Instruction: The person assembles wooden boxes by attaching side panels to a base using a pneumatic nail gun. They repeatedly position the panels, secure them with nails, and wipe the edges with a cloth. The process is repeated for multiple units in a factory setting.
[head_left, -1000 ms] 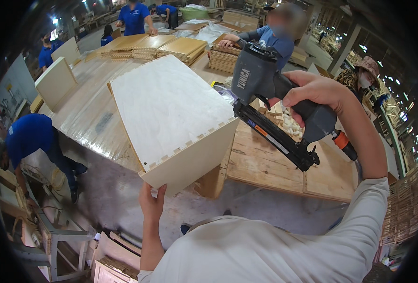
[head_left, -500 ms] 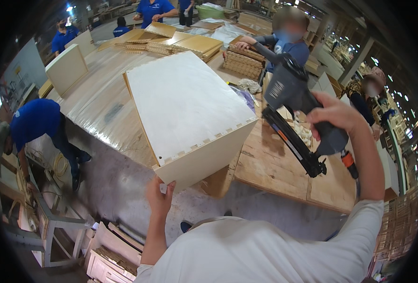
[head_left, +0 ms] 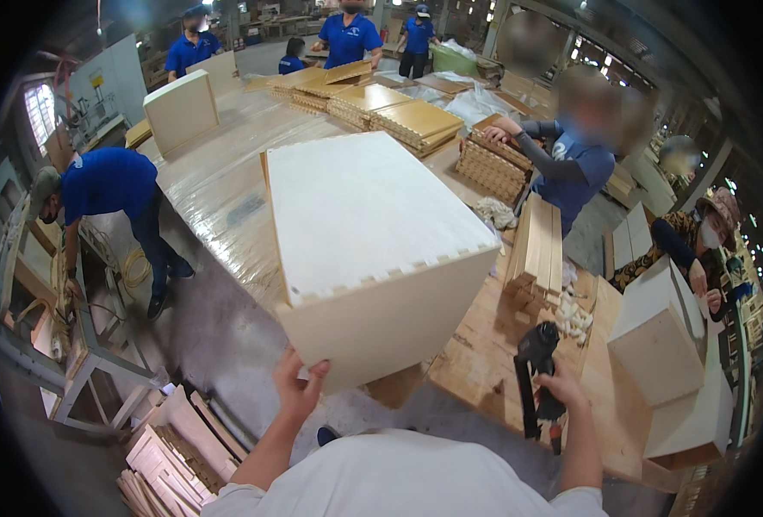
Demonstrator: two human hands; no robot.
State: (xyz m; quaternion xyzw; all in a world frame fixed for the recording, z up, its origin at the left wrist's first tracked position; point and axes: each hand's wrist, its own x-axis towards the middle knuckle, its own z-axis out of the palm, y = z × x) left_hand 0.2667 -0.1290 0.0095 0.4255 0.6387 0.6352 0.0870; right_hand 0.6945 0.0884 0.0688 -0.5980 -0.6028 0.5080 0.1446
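Note:
A large pale wooden drawer box (head_left: 381, 220), with notched joints along its near top edge, stands on the table in front of me. My left hand (head_left: 299, 385) grips its lower near corner, thumb on the outer face and the other fingers partly hidden. At the right, my right hand (head_left: 564, 385) is wrapped round the handle of a black nail gun (head_left: 532, 375). The gun is held low over the bare wooden table part, apart from the box.
Wooden strips (head_left: 536, 250) and small pale pieces (head_left: 575, 317) lie right of the box. Two white boxes (head_left: 660, 332) stand farther right. Stacked panels (head_left: 407, 116) cover the far table. Co-workers are around; one in blue (head_left: 110, 185) bends at the left.
My right hand has lowered the nail gun from beside the box's top down toward the tabletop. The left hand still holds the box corner, and the view has shifted.

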